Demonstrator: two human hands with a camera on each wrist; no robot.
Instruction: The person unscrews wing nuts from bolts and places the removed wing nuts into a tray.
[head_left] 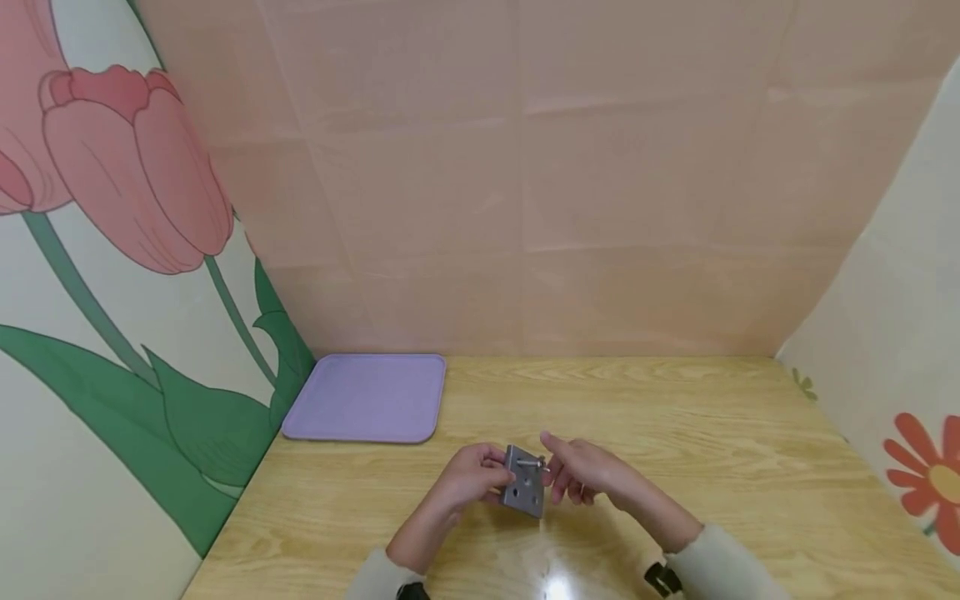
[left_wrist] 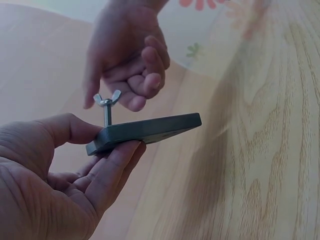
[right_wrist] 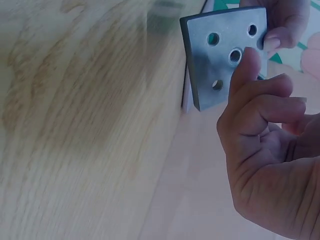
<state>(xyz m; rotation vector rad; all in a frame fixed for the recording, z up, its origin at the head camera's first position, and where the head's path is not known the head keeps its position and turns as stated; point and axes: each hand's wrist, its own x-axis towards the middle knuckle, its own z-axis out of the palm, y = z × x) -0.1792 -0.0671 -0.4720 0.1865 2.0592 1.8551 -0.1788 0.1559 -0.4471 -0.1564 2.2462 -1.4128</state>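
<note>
In the head view my left hand (head_left: 471, 477) grips a thick grey square plate (head_left: 522, 500) by its edge, thumb on one face and fingers on the other. Several round holes pierce the plate (right_wrist: 202, 62), as the right wrist view shows. From one hole near the held edge stands a threaded bolt (left_wrist: 107, 116), with a silver wing nut (left_wrist: 107, 101) at its outer end. Beside the wing nut is my right hand (head_left: 588, 469), thumb stretched out and fingers loosely bent. In the left wrist view its thumb and forefinger lie either side of the wing nut, seemingly apart from it.
A purple tray (head_left: 363, 398) lies at the back left of the wooden table (head_left: 675, 417). Behind the table hangs a creased pinkish-brown sheet (head_left: 570, 183). Flower-painted walls border the left and right sides. The plate is held above the tabletop.
</note>
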